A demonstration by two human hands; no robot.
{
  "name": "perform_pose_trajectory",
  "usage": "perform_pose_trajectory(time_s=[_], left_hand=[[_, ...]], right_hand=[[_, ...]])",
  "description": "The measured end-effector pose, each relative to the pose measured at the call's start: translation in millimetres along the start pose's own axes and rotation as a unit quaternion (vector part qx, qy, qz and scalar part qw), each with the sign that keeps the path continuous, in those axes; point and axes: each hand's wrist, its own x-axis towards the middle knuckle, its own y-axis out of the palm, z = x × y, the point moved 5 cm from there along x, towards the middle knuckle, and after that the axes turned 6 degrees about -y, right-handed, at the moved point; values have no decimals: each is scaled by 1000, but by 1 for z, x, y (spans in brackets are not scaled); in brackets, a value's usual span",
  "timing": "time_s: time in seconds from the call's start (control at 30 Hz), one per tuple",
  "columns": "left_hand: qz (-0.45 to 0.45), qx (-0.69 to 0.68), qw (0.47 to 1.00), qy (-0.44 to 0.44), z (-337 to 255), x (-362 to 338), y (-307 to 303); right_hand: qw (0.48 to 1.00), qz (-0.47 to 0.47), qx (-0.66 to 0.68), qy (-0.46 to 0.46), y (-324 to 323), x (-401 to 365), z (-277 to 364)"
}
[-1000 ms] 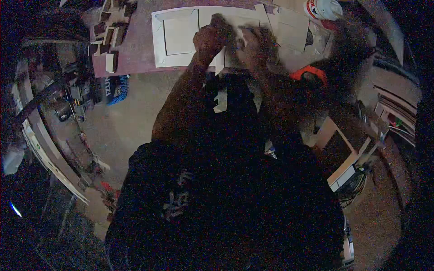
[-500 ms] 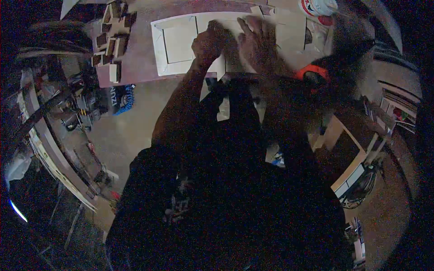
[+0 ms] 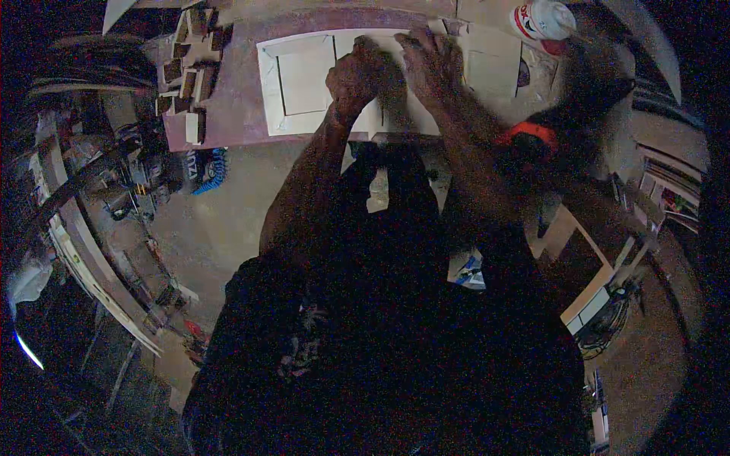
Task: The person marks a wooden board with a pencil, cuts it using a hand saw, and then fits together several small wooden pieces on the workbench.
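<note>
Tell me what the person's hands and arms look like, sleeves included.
The left hand and right hand are bare, with no gloves. Both forearms are uncovered. The left sleeve is dark and ends near the elbow; the right's edge is lost in shadow. The dark shirt bears a pale print.

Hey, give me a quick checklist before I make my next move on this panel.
1. Panel lying on the table: ok.
2. Right hand spread open over the panel: ok.
3. Left hand curled over the panel; what it grips: cannot tell, too dark.
4. Blocks apart from the panel: ok, off to its left.
5. Bottle away from both hands: ok.
6. Lighting: not ok, dim.
</note>
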Motion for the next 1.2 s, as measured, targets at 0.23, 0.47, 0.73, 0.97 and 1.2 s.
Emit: perform_pose_trajectory(time_s=[0.23,0.47,0.73,0.97,1.2], left_hand=[[4,22,999,25,-10,6,-11],[-53,33,998,32,4,-2,-2],[-117,-75,988,-59,54,-46,-35],[-237,-2,966,-101,152,-63,-58],[-233,115,965,-26,195,-49,-40]], right_hand=[[999,35,39,11,3,10,-8],[993,-94,11,77,-23,2,6],[929,-135,265,218,16,-48,15],[958,44,129,252,19,-48,49],[893,-20,345,289,22,-21,108]])
